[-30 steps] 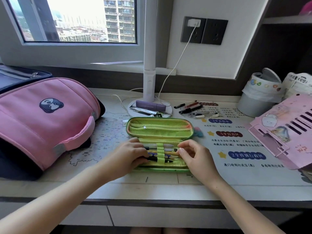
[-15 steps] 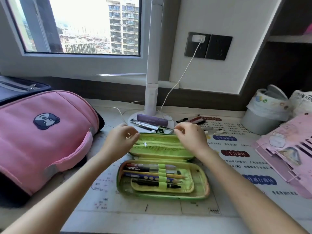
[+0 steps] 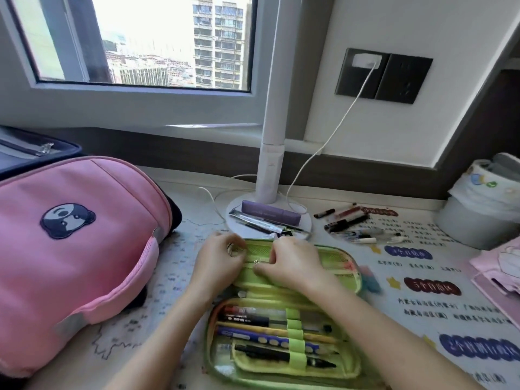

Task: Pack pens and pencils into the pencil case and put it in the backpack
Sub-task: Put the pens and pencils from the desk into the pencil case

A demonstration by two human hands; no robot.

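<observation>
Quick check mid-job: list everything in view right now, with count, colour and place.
pencil case: one, green, open, desk centre
pens and pencils: several, mixed colours, strapped in the case's near half
loose pens: several, dark and red, desk behind the case
backpack: one, pink, left
lamp: one, white, behind the case
purple box: one, on the lamp base
bin: one, grey, far right
eraser: one, pink and blue, right of the case
left hand: on the case's far half
right hand: grip at a zipper pull there

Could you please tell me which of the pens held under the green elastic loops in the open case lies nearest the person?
The black pen, lowest in the green fabric pencil case. The blue dotted pen and the others lie farther up, toward the lid.
</observation>
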